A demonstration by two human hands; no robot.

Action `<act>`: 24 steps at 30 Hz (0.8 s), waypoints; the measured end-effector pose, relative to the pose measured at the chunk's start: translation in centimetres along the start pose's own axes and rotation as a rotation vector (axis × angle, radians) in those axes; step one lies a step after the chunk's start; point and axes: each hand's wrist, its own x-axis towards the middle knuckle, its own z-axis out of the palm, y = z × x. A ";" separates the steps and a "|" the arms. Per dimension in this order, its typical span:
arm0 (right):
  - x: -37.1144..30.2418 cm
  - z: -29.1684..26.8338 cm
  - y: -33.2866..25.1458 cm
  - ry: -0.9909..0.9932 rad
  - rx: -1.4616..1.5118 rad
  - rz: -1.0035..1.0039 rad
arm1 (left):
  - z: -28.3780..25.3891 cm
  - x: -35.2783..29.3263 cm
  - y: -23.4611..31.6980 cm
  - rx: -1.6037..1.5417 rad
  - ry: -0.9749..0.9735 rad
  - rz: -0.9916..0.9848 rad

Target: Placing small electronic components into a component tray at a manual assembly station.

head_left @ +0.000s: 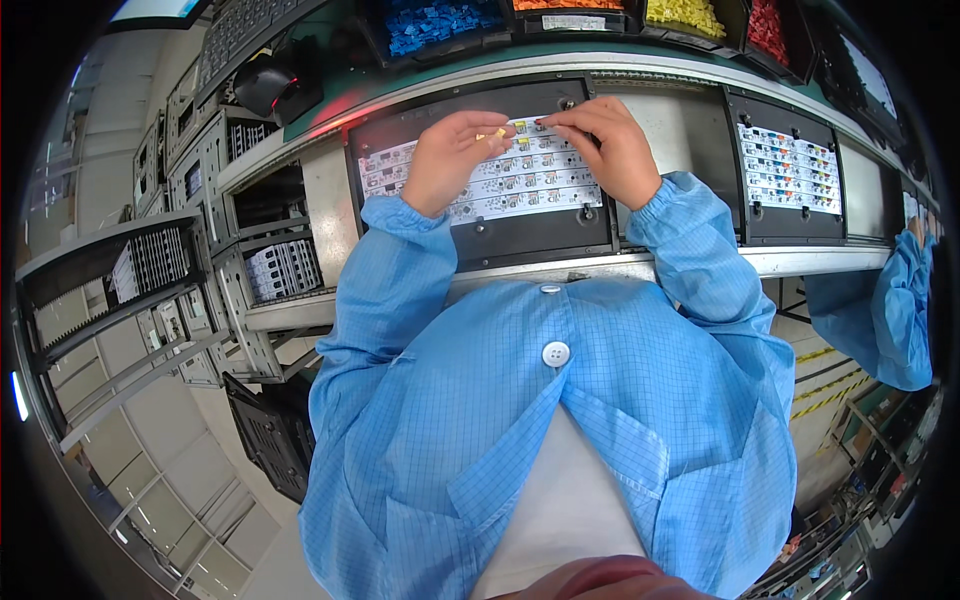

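Note:
A white circuit board panel (525, 183), divided into several long strips, lies in a black carrier frame (540, 237) in front of me. My left hand (447, 160) is over its left part, fingers curled round a few small yellow plastic parts (490, 135). Above the panel's top strip, my right hand (612, 148) is closed, thumb and forefinger pinched at the board's surface. What the pinch holds is too small to make out. Between the hands, small yellow parts (520, 145) sit on the strips.
Bins of blue (430, 28), orange (568, 4), yellow (686, 16) and red parts (766, 28) line the back. A second carrier (790, 225) with a populated panel stands right on the metal conveyor (680, 110). Racks of boards (282, 270) stand left; a person's blue sleeve (900, 310) shows far right.

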 end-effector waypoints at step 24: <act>-0.1 0.9 0.7 0.061 -0.394 -0.254 | 0.9 -0.2 -1.1 0.386 -0.002 0.159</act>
